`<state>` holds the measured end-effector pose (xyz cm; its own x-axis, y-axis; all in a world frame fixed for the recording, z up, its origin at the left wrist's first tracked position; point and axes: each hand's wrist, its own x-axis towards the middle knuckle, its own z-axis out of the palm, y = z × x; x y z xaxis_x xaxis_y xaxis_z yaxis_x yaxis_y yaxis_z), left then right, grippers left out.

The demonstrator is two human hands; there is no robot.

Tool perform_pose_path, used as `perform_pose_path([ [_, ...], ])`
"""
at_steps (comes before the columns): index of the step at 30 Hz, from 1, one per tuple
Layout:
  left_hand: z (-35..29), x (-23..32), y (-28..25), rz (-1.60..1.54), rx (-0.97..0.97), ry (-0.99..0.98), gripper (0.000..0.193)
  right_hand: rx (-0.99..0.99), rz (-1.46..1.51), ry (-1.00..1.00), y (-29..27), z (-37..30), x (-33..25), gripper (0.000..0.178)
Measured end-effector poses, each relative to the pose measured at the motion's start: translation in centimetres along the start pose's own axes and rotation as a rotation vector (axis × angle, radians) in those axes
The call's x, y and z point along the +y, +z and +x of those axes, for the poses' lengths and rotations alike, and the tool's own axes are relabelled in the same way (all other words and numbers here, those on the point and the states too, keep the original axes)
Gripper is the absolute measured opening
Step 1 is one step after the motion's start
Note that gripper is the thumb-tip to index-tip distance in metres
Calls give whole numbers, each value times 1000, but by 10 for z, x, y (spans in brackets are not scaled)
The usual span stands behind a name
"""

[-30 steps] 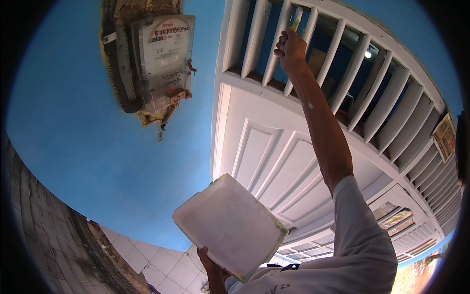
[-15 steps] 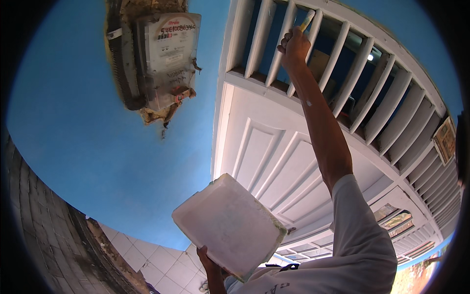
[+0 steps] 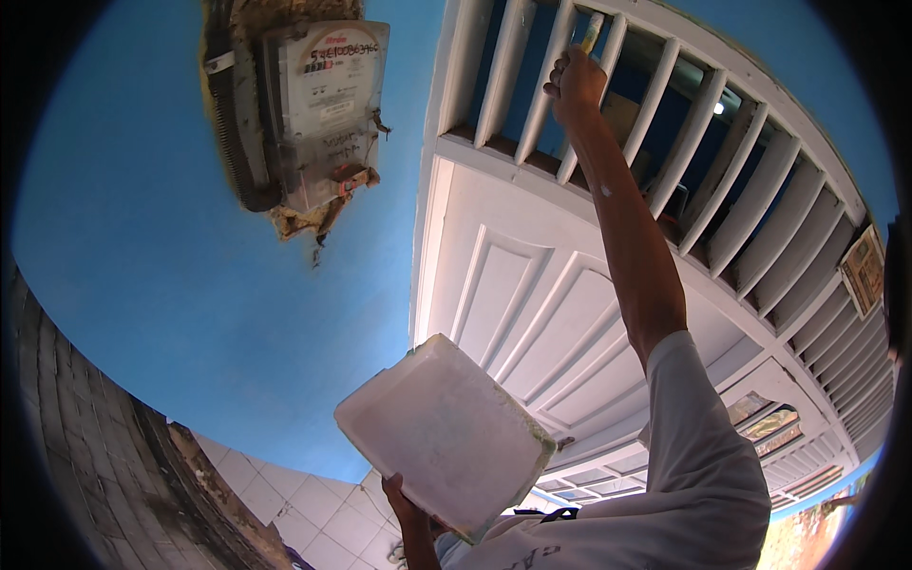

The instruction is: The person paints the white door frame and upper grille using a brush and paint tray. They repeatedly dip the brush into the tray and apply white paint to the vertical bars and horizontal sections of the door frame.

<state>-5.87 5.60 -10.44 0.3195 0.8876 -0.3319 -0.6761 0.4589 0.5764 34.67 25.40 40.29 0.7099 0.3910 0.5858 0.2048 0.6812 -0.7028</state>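
Observation:
High above the door, my right hand [image 3: 577, 84] is closed around a small paintbrush [image 3: 593, 33], its pale tip raised between two white slats [image 3: 532, 100] of the vent grille. Low in front of my body, my left hand [image 3: 404, 499] grips the edge of a flat white rectangular tray [image 3: 446, 427] with worn, greenish rims. The thumb shows on the tray's near side; the other fingers are mostly hidden by it. Below the grille stands a white panelled door [image 3: 513, 304].
An electricity meter [image 3: 332, 104] in a clear box hangs on the blue wall [image 3: 142, 237], with a corrugated conduit [image 3: 249, 152] beside it. White tiles [image 3: 323, 513] and grey weathered paving [image 3: 76, 446] lie at lower left. A small sign [image 3: 863, 271] is fixed at far right.
My right hand and the paintbrush have shifted slightly, the brush tip moving left from one slat toward the gap beside it. My left hand and the tray have hardly moved.

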Motion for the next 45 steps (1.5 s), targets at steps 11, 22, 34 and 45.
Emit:
perform_pose_path([
  [11, 5, 4, 2, 33, -21, -18, 71, 61, 89, 183, -6, 7, 7, 22],
  [22, 10, 0, 0, 5, -29, 1, 70, -9, -25, 36, -6, -20, -1, 30],
  [34, 15, 2, -2, -7, -7, 14, 73, -11, -164, -53, -5, -41, -11, 23],
  [45, 14, 4, -2, 10, -19, 28, 72, -165, -20, 269, 42, -43, 22, 23],
])
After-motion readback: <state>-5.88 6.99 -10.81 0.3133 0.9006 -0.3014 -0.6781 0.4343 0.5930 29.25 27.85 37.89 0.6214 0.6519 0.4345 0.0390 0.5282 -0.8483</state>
